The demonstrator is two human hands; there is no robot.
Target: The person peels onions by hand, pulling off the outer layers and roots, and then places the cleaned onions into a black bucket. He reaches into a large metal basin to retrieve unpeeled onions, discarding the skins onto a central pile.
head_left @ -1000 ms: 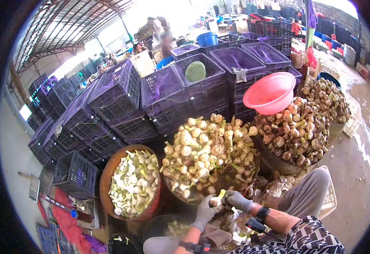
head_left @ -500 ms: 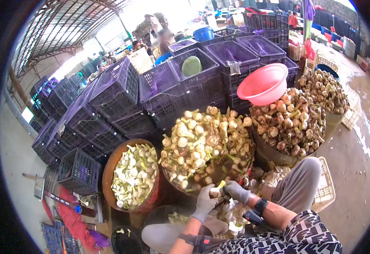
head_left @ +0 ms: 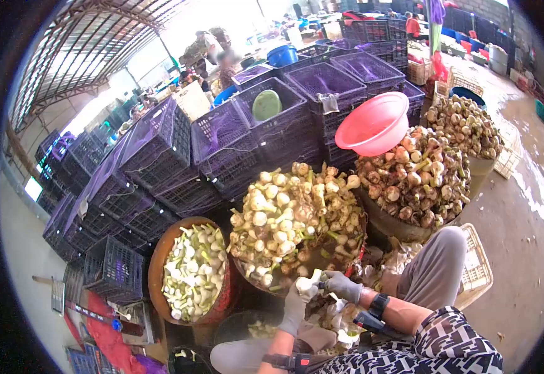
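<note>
The garlic bulb point(head_left: 305, 286), likely light, firm and bruisable, is best gripped around its round body, as the left hand point(head_left: 295, 303) grasps it near the heaped tub point(head_left: 243, 278), long axis tilted, stem point(head_left: 316, 275) pointing up and rightward, while what the curled right hand point(head_left: 343, 286) grips cannot be told.

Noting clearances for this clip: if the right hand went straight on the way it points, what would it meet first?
Most likely the garlic bulb held in the left hand, just ahead of the right hand; whether they already touch is unclear.
</note>
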